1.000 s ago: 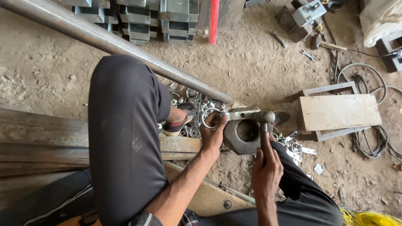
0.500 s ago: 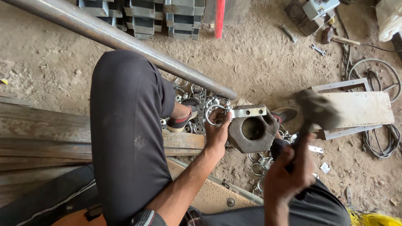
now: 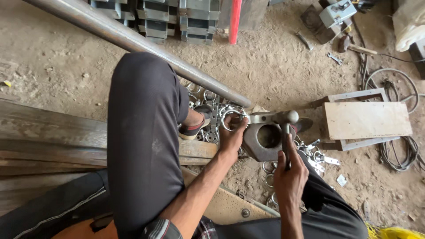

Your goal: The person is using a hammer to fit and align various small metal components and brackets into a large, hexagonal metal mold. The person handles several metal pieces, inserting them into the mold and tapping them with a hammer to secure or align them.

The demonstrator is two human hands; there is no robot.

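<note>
While the metal ring (image 3: 231, 118) is pinched in the left grip (image 3: 230, 137) at 12 o'clock, a hammer (image 3: 287, 128) is clenched by the right grip (image 3: 290, 175).

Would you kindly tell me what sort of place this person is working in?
Probably a small metal workshop with a dirt floor: a long steel pipe, loose metal rings, and a hammer in the right hand.

Even, soft daylight fills the scene, bright without harsh shadows. A pale glare streaks the long grey metal pipe (image 3: 133, 42). Focus is sharp throughout; straight lines bow slightly toward the edges.
</note>
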